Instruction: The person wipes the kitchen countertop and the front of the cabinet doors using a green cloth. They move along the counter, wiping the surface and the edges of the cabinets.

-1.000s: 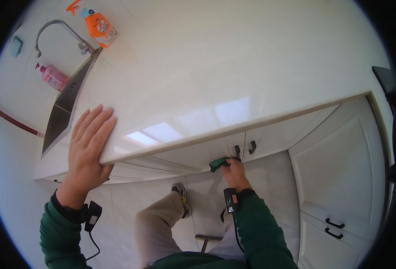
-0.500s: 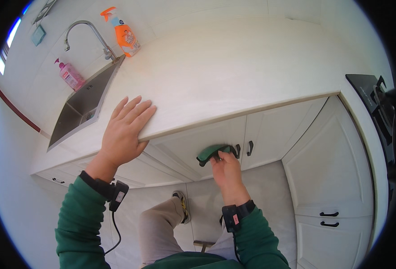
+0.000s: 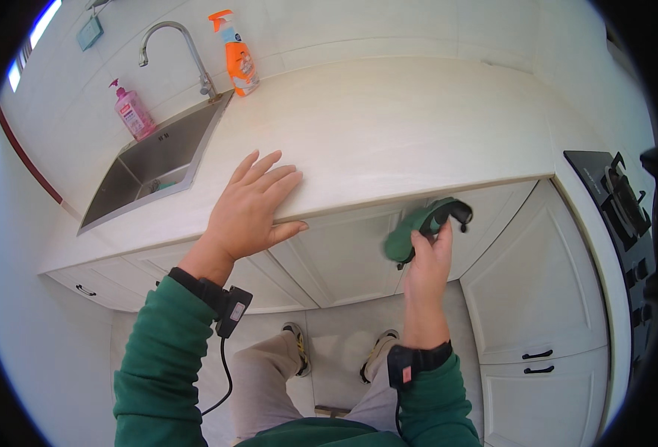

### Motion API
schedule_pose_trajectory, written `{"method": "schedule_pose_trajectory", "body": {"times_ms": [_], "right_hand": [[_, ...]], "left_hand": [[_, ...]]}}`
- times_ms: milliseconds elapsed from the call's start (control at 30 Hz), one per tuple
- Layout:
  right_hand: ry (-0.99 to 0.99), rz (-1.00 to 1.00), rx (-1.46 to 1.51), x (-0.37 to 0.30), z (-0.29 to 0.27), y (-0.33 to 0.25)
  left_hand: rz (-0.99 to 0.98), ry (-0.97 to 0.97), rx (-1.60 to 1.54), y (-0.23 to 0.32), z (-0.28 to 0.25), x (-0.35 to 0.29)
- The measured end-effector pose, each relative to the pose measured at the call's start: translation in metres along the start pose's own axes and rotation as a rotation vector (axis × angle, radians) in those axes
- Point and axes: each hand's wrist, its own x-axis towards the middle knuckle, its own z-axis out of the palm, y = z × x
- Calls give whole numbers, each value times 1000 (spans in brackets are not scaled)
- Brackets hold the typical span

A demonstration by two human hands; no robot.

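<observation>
Curved green-and-black tool (image 3: 406, 240) pinched by the right hand (image 3: 429, 270); left hand (image 3: 248, 212) spread over smooth, pale countertop (image 3: 418, 123).

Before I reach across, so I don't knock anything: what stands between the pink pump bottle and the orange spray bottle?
In the head view, the curved metal faucet stands between the pink pump bottle and the orange spray bottle.

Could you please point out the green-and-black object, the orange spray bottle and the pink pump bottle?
Green-and-black object (image 3: 409, 233): head view, on its green part.
Orange spray bottle (image 3: 240, 63): head view, on its body.
Pink pump bottle (image 3: 134, 114): head view, on its body.
</observation>
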Motion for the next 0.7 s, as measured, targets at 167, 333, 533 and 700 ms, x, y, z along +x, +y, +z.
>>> {"method": "schedule_pose_trajectory", "body": {"times_ms": [167, 333, 533, 700], "right_hand": [[68, -392, -831, 6, 26, 50], [-22, -448, -780, -30, 65, 81], [-318, -297, -810, -76, 111, 99], [-769, -345, -878, -98, 134, 114]], "left_hand": [[-37, 62, -43, -8, 4, -3], [-57, 92, -46, -11, 10, -5], [-84, 133, -35, -12, 14, -7], [-141, 108, 24, -9, 15, -7]]}}
